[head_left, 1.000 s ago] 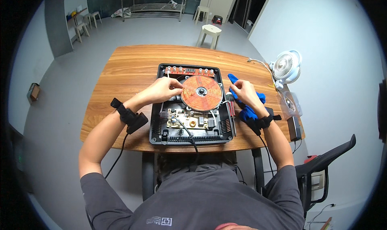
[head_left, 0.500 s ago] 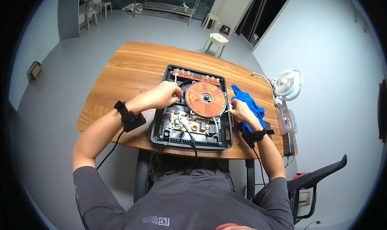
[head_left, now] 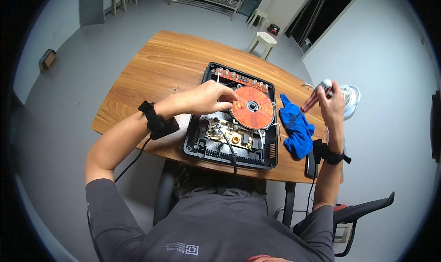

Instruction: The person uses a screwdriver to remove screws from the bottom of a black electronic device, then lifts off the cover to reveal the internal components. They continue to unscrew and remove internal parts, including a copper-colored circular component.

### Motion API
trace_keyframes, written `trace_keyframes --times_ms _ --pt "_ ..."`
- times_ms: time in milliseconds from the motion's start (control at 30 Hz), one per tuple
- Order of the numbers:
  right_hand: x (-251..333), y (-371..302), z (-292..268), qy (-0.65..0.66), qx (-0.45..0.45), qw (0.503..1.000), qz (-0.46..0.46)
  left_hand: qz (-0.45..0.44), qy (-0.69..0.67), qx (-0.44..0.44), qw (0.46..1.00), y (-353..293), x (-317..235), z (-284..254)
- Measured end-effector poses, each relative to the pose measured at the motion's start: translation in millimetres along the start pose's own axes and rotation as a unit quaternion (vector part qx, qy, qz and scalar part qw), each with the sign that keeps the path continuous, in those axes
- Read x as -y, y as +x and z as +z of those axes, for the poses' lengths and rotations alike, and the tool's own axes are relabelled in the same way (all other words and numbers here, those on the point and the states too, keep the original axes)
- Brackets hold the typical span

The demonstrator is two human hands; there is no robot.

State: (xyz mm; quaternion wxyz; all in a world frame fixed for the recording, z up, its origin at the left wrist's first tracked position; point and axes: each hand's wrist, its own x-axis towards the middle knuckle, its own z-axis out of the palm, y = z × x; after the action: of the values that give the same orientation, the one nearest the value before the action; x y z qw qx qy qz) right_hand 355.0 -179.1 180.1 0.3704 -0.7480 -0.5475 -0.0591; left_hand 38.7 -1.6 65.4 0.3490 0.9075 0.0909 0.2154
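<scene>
An opened induction cooker (head_left: 195, 157) lies on the wooden table, its black casing holding a round copper coil (head_left: 248, 118). Below the coil sits a circuit board (head_left: 225, 133), and a narrow orange button board (head_left: 243, 79) runs along the far edge. My left hand (head_left: 213, 98) hovers at the coil's left rim, thumb and fingers apart, with nothing seen between them. Raised over the table's right side, my right hand (head_left: 332, 103) grips a red-handled screwdriver (head_left: 316, 97) with a pale end, slanting down to the left. Its lower part is blurred against the blue glove (head_left: 296, 128).
Tiny screws (head_left: 174, 90) lie left of the cooker. A white fan (head_left: 351, 101) stands behind my right hand. The cooker's black cord (head_left: 233, 157) hangs over the near edge. A white stool (head_left: 263, 41) stands beyond the table.
My right hand has left the coil's right side, moved right and up, and now holds the screwdriver. The fingers of my left hand have loosened near the coil. The whole view has shifted.
</scene>
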Motion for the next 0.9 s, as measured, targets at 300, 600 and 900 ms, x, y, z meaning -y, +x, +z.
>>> trace_keyframes --times_ms 300,600,900 --pt "109.7 -29.7 94.1 0.163 0.12 0.958 -0.201 -0.002 -0.042 0.013 0.999 0.9 -29.6 -13.6" --pt "115.7 -27.9 122.2 0.148 0.177 0.946 -0.228 -0.064 0.0 -0.015 0.998 -8.5 -9.0 -10.0" --pt "114.2 -31.9 131.6 0.141 0.179 0.943 -0.243 -0.092 0.004 -0.001 0.996 -14.9 -8.0 -9.6"
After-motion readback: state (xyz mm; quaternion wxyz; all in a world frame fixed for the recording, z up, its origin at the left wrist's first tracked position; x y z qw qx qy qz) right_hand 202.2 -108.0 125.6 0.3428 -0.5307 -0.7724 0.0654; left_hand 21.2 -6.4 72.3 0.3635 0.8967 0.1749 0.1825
